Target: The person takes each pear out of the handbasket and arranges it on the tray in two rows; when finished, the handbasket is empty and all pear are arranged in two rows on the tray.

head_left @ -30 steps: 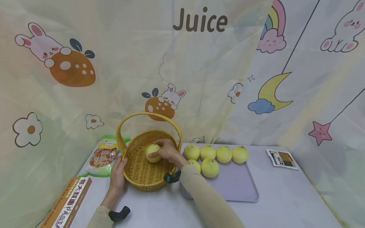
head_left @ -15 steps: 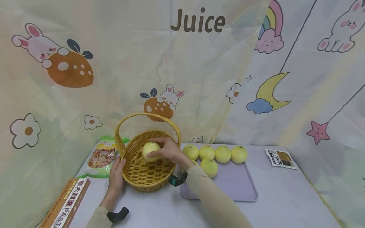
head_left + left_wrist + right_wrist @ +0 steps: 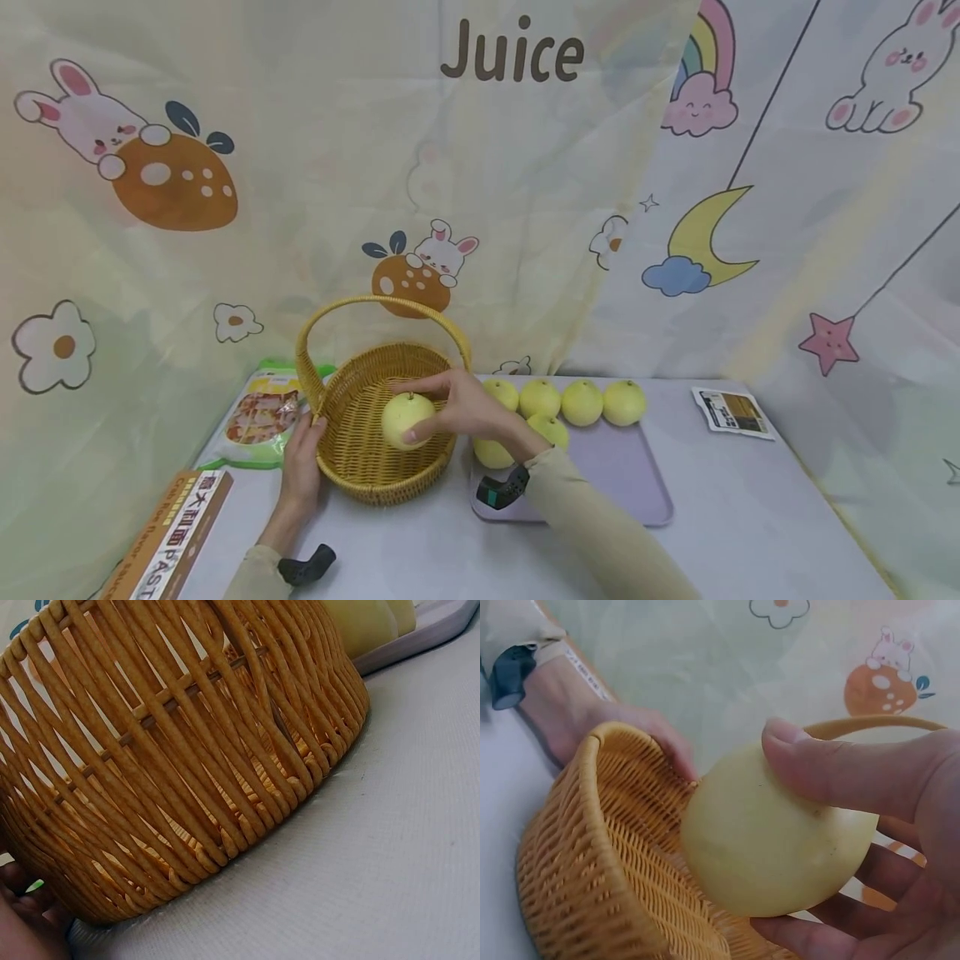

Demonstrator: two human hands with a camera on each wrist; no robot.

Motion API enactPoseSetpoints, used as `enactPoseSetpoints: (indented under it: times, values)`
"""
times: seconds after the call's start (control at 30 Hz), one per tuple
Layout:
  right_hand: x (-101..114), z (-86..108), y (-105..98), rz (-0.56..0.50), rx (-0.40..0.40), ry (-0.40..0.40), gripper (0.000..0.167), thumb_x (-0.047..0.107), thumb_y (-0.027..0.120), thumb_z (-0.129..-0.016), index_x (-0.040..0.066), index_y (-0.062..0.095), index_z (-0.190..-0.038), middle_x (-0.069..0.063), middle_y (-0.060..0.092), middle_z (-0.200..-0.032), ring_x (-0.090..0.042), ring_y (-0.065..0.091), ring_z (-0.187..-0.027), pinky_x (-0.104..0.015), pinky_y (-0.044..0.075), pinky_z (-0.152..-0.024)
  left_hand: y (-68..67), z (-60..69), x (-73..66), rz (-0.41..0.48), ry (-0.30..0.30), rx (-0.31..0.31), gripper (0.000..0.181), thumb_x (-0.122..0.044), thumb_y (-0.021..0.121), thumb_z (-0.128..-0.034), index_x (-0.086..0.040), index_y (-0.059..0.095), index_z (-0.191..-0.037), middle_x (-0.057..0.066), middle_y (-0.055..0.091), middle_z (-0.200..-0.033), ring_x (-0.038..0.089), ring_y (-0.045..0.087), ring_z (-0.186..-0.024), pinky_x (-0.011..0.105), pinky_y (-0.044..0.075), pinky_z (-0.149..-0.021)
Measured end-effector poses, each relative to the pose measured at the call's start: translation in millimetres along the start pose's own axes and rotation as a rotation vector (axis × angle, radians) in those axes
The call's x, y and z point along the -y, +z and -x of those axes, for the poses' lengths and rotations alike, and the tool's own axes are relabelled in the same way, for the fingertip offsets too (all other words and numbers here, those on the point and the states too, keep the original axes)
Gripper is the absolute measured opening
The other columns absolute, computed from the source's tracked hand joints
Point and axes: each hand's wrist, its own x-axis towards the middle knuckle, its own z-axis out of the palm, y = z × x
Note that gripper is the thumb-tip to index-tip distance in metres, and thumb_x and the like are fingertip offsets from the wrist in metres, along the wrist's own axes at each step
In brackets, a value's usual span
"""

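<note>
My right hand [image 3: 471, 408] grips a round pale yellow pear [image 3: 408, 421] over the opening of a wicker basket [image 3: 382, 492]. In the right wrist view the thumb lies across the top of the pear [image 3: 772, 832] while the other fingers curl beneath it. My left hand [image 3: 300, 462] holds the basket's left side, close to the foot of its arched handle [image 3: 375, 300]. Seen from the left wrist, only part of that hand [image 3: 30, 919] shows against the wickerwork [image 3: 187, 750]. No other fruit is visible inside the basket.
Right of the basket lies a lilac tray [image 3: 615, 479] bearing several more pears [image 3: 582, 402]. A green-edged food bag [image 3: 262, 417] lies behind my left hand. A pasta box [image 3: 168, 533] is at the front left, and a small packet [image 3: 732, 412] sits at the far right.
The right hand has raised the pear from inside the basket and drawn it nearer to me, slightly rightward. The left hand keeps its place on the basket. The head view has shifted slightly.
</note>
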Motion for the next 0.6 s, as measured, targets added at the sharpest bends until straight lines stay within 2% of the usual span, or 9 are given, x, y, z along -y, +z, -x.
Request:
enactPoseSetpoints:
  times: [0.23,0.4,0.47,0.6]
  values:
    - [-3,22.9,-19,0.088,-0.010,-0.023,0.059,0.022,0.097,-0.076,0.040,0.077,-0.128,0.013,0.071,-0.138,-0.007,0.062,-0.111,-0.029,0.054,-0.091,-0.9,0.5,0.4,-0.006,-0.001,0.003,0.060,-0.039,0.029,-0.1157,-0.016,0.023,-0.171,0.011,0.029,-0.174,0.031,0.025,-0.162,0.052,0.017,-0.134]
    - [-5,40.6,-37,0.064,-0.024,-0.029,0.059,0.018,0.097,-0.075,0.036,0.077,-0.128,0.010,0.072,-0.138,-0.011,0.064,-0.125,-0.036,0.059,-0.099,-0.4,1.7,-1.3,-0.009,0.002,-0.001,0.060,-0.039,0.029,-0.1156,-0.015,0.025,-0.170,0.013,0.030,-0.173,0.031,0.026,-0.161,0.053,0.016,-0.134]
    - [-6,47.0,-45,0.039,-0.032,-0.039,0.059,0.016,0.097,-0.075,0.032,0.078,-0.129,0.005,0.072,-0.138,-0.014,0.062,-0.134,-0.038,0.058,-0.104,-0.3,1.8,-2.1,-0.008,-0.001,-0.003,0.059,-0.040,0.029,-0.1157,-0.015,0.026,-0.170,0.013,0.032,-0.172,0.028,0.029,-0.159,0.050,0.018,-0.134]
    - [-6,60.3,-59,0.014,-0.055,-0.053,0.062,0.012,0.097,-0.075,0.022,0.077,-0.132,0.001,0.073,-0.138,-0.019,0.062,-0.134,-0.041,0.059,-0.104,-0.3,1.4,-2.5,-0.001,0.001,0.003,0.060,-0.040,0.029,-0.1158,-0.016,0.025,-0.170,0.012,0.032,-0.172,0.027,0.030,-0.158,0.050,0.020,-0.133]
